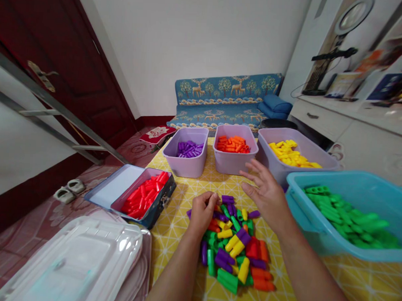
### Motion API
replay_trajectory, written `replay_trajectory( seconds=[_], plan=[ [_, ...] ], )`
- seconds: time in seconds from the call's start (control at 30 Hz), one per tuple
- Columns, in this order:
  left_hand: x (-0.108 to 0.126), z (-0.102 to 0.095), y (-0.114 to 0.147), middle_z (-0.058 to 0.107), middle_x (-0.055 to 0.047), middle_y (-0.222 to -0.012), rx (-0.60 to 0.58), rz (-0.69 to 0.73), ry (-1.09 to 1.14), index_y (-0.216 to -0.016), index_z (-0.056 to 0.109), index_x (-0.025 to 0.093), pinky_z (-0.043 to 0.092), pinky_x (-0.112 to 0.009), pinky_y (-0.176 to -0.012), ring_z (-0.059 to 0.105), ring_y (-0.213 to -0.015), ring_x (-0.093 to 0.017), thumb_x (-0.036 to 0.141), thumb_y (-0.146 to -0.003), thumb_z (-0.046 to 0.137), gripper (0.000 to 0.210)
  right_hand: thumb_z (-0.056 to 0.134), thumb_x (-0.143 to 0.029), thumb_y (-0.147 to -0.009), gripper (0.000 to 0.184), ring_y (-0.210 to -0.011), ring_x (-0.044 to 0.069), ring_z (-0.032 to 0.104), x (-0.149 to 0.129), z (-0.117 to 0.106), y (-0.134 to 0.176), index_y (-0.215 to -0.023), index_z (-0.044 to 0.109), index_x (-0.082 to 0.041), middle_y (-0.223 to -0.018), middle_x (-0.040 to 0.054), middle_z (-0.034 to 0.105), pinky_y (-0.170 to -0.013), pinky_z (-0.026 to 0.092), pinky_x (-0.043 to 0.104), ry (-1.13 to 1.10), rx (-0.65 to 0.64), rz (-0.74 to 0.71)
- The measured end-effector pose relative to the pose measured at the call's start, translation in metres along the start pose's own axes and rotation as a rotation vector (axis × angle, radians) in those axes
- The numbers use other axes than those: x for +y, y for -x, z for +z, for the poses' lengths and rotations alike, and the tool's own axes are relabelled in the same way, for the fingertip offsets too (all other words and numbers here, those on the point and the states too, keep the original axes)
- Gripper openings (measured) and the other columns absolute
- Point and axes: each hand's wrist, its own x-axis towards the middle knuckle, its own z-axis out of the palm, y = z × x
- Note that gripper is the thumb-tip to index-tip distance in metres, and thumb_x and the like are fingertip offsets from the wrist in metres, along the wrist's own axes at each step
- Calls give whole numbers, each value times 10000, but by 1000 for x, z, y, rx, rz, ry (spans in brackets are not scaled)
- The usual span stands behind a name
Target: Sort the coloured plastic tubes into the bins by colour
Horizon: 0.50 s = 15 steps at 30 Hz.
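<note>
A mixed pile of coloured plastic tube pieces [228, 253] in green, purple, yellow, red and orange lies on the yellow patterned tablecloth [182, 198]. At the pile's far left edge is my left hand [203, 208], its fingers curled together; whatever they hold, if anything, is hidden. My right hand [264, 191] is raised over the right side of the pile, near the yellow pieces' bin, fingers spread with nothing in them. Beyond the hands stand lilac bins: one with purple pieces [190, 149], one with orange pieces [233, 144], one with yellow pieces [292, 154].
On the right a blue tub [346, 179] holds green pieces [351, 219]. An open tin case [160, 202] with red pieces [145, 194] stands at left, behind stacked clear lids [79, 260]. A patterned sofa [223, 100] and a white cabinet [364, 135] are farther back.
</note>
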Motion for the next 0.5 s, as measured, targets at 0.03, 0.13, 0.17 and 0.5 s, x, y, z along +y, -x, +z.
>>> replay_trajectory(
  seconds=[0.03, 0.13, 0.17, 0.5],
  plan=[
    [1, -1, 0, 656, -30, -692, 17, 22, -62, -723, 649, 160, 446, -257, -655, 592, -666, -152, 395, -900, 464, 348, 613, -335, -818, 501, -1106, 227, 605, 5, -3, 1, -1303, 499, -284, -1352, 99, 506, -856, 530, 364, 114, -44, 24],
    [5, -2, 1, 681, -56, -833, 146, 86, -339, -794, 685, 183, 442, -331, -831, 610, -855, -199, 330, -854, 531, 222, 615, -338, -793, 359, -1019, 261, 634, 25, -17, 8, -1129, 648, -213, -1187, 121, 621, -885, 499, 409, 566, -194, 113],
    [7, -2, 1, 685, -65, -894, 184, 91, -432, -837, 695, 194, 423, -363, -885, 601, -927, -221, 316, -828, 559, 183, 633, -348, -776, 380, -1027, 281, 630, 31, -21, 11, -1127, 655, -203, -1162, 131, 637, -901, 481, 421, 704, -241, 138],
    [9, -3, 2, 653, -75, -1179, -201, 193, -443, -1269, 564, 216, 405, -404, -998, 563, -1104, -258, 207, -715, 578, 554, 609, -223, -714, 545, -1088, 287, 605, 59, 10, 23, -1258, 579, -202, -1223, 129, 623, -927, 450, 412, 675, -432, 177]
  ],
)
